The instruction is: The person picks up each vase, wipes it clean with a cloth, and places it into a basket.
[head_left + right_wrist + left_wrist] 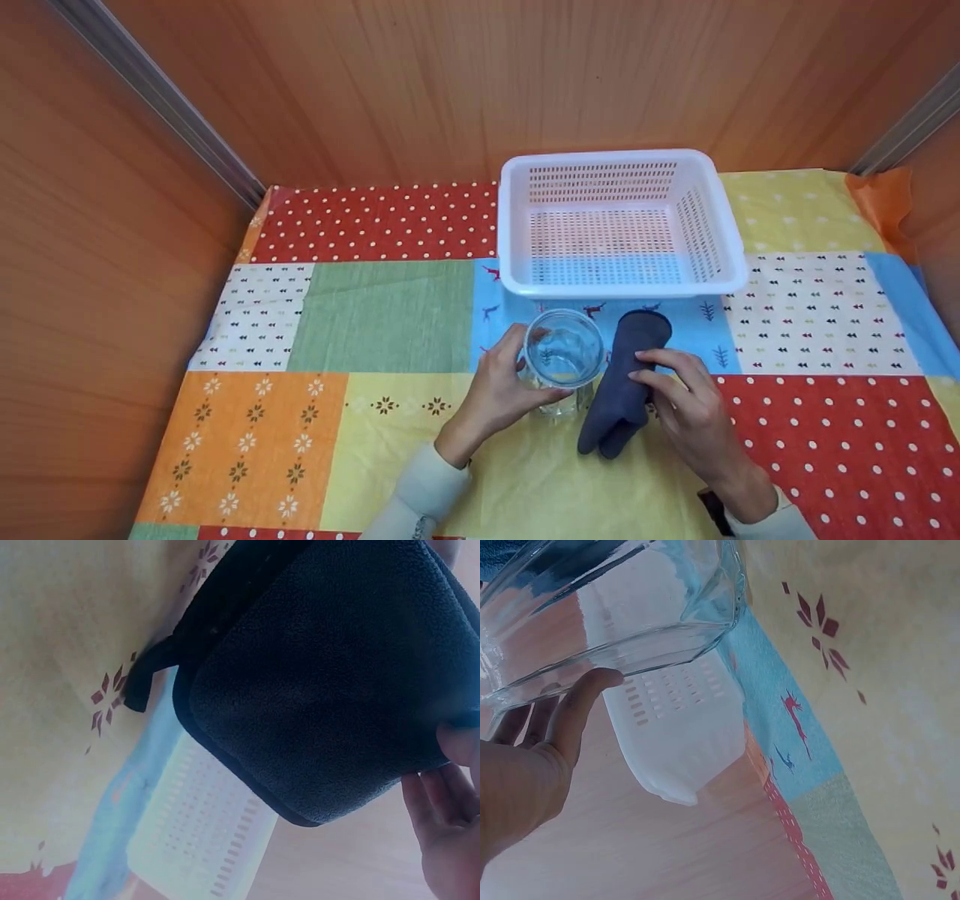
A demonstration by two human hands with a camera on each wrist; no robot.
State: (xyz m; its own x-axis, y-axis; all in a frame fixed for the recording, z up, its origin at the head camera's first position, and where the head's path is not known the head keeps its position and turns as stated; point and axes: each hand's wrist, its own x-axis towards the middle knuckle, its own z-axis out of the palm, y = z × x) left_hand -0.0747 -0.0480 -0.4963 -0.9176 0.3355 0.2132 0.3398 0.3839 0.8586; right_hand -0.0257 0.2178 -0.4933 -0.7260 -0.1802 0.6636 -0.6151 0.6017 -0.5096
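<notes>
My left hand (499,390) grips a clear glass jar (564,356) from its left side, thumb across the front and fingers round the far side. The jar's round open mouth faces up in the head view. In the left wrist view the glass (652,645) shows flat, faceted sides. Just right of the jar, my right hand (694,416) pinches a folded dark grey cloth (626,375) between thumb and fingers near its upper right edge. The cloth (315,682) looks fleecy in the right wrist view, with a bound edge and a small strap hanging from a corner.
Behind both hands stands a white plastic basket (622,290) with slotted walls, nothing inside it. A patchwork-patterned tablecloth (390,315) covers the table. Wood-grain panels (450,90) rise at the back and on both sides.
</notes>
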